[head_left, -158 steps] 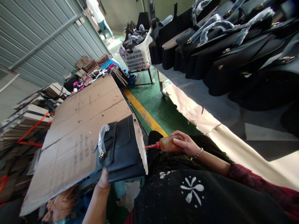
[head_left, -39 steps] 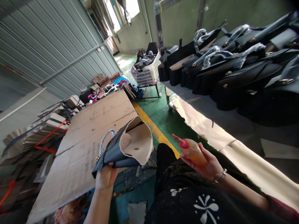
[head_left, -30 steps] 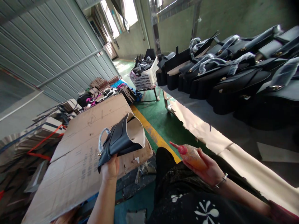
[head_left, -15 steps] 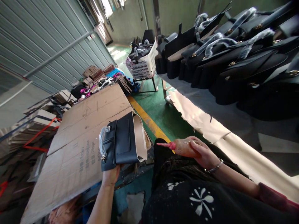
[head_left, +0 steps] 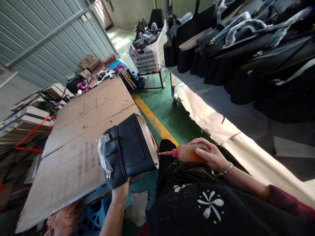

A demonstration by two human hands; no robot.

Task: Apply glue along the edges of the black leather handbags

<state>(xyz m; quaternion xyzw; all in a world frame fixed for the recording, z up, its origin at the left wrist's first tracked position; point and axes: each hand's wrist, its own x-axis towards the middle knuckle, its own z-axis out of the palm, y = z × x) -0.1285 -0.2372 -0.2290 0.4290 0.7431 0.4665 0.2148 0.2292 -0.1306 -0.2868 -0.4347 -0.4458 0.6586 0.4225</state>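
Observation:
A black handbag [head_left: 131, 144] lies tilted over the edge of a cardboard-covered table, its plastic-wrapped handle [head_left: 103, 154] towards the left. Its pale, unfinished end faces right. From below, my left hand [head_left: 121, 191] grips the bag; most of those fingers are hidden under it. My right hand [head_left: 209, 153] is wrapped round a squeeze bottle [head_left: 190, 152] of amber liquid. The bottle's red nozzle [head_left: 169, 153] points left at the bag's pale end, a small gap away from it.
Cardboard [head_left: 73, 147] covers the table. Stacked pale panels [head_left: 31, 114] stand on the left. Rows of black handbags [head_left: 236, 62] fill the rack at right. A white basket [head_left: 150, 59] of bags stands behind, beside the green floor's yellow line [head_left: 155, 121].
The bag has turned slightly, its pale end now seen more edge-on. The bottle in my right hand has come left, its nozzle nearer the bag. The camera view has shifted a little.

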